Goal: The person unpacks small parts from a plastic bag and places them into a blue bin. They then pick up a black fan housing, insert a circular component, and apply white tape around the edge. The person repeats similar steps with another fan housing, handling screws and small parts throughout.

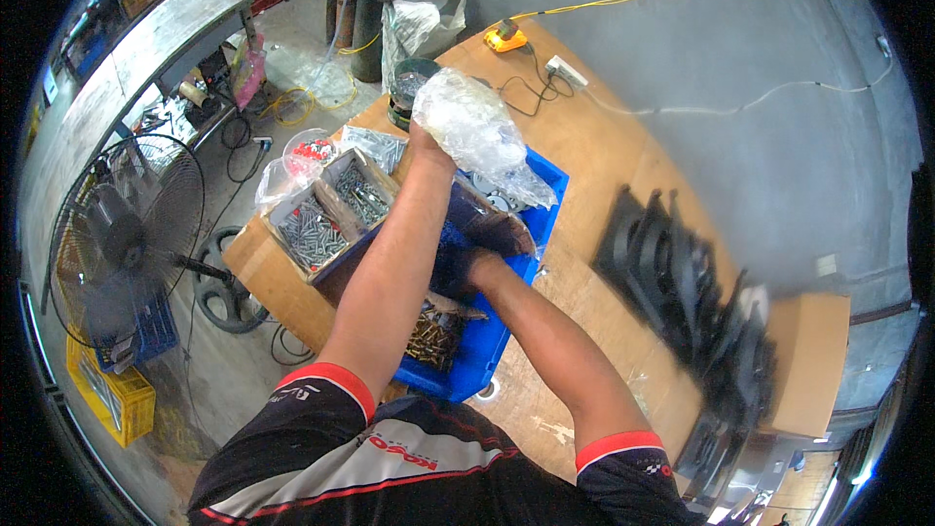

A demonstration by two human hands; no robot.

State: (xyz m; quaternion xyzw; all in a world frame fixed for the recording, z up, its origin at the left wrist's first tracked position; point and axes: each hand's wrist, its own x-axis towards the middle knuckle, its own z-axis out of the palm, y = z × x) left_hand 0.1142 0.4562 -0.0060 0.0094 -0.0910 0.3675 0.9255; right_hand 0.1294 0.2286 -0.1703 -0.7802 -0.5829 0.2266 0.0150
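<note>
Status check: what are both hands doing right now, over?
Left hand lifting clear plastic bag above blue bin. Right hand down inside bin. Black parts stacked aside, nothing blocking.

Single head-worn fisheye view, looked steeply down from above the person's shoulders, close over the table (594,151). Forearms entered from the lower edge. Rim bent; floor and fan (122,234) at left.
</note>
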